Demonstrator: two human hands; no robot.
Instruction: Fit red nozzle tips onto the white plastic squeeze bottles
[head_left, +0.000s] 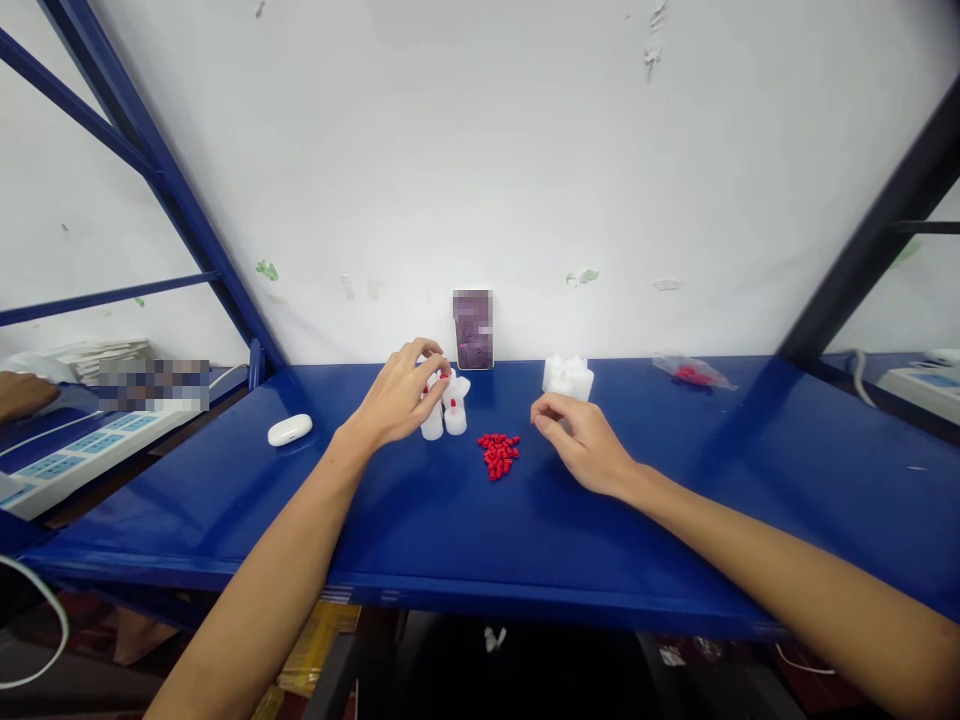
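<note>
At the back of the blue table, my left hand (409, 390) is closed, its fingertips at a small white bottle (459, 385) that seems tilted. Other white bottles with red tips (454, 417) stand upright just below those fingers, partly covered by them. Small red caps (499, 455) lie in a loose pile between my two hands. My right hand (581, 440) is half curled, thumb near the index finger, right of the pile; what it holds, if anything, is hidden. Right behind it stands a cluster of white bottles (568, 376).
A phone (474, 330) leans upright against the wall. At left lies a white earbud case (290, 430); at right, a clear bag with red pieces (694, 373). Blue frame posts flank the table (480, 545). Another person's hand (26, 397) shows at far left by power strips (71, 455).
</note>
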